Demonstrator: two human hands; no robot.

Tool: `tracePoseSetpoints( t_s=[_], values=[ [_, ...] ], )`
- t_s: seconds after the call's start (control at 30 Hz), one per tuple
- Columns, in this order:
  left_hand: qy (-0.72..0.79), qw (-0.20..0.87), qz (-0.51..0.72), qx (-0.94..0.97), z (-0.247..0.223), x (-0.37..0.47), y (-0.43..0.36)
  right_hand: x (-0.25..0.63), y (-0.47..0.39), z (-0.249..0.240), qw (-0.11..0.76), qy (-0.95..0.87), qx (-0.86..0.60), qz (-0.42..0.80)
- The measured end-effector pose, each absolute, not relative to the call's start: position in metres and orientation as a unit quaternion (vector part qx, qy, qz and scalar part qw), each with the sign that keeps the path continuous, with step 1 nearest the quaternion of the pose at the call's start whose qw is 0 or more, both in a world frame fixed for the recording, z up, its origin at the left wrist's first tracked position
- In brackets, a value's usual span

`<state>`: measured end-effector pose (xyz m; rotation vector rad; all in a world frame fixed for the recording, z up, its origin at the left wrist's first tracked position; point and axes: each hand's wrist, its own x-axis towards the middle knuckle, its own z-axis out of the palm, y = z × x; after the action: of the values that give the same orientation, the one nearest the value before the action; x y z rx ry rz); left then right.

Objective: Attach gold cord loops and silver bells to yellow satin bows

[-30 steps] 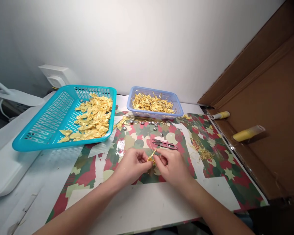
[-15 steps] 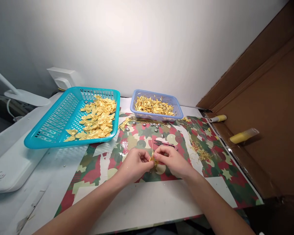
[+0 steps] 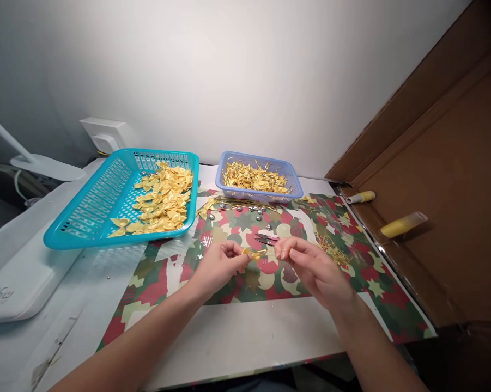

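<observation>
My left hand pinches a small gold ribbon bow over the patterned mat. My right hand is a little to the right of it, finger and thumb pinched on a thin gold string that runs from the bow. Dark thread snips lie on the mat just behind my hands. A turquoise basket at the left holds several plain gold bows. A smaller lilac basket behind holds a pile of gold bows with strings.
Small silver bells lie scattered in front of the lilac basket. A tangle of gold strings sits on the mat at the right. A cardboard wall with two yellow rolls bounds the right side. A white lamp base is at the left.
My hands have drawn apart: the right hand moved to the right, away from the bow, pulling the string taut. The view shifted slightly.
</observation>
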<state>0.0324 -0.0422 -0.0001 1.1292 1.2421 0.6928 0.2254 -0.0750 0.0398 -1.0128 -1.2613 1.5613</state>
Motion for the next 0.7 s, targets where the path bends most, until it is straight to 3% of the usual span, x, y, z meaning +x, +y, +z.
tracePoseSetpoints(
  t_s=[0.17, 0.43, 0.6, 0.7],
  values=[
    [0.517, 0.606, 0.334, 0.503, 0.002, 0.032, -0.044, 0.222, -0.08, 0.042, 0.416, -0.53, -0.441, 0.593],
    [0.527, 0.6, 0.362, 0.481, -0.001, 0.031, -0.043, 0.209, -0.098, 0.048, 0.215, -0.61, -0.519, 0.559],
    [0.549, 0.613, 0.342, 0.454, -0.002, 0.032, -0.041, 0.207, -0.101, 0.031, 0.278, -0.596, -0.609, 0.443],
    [0.556, 0.614, 0.346, 0.441, -0.004, 0.031, -0.038, 0.203, -0.108, 0.021, 0.228, -0.68, -0.525, 0.457]
  ],
)
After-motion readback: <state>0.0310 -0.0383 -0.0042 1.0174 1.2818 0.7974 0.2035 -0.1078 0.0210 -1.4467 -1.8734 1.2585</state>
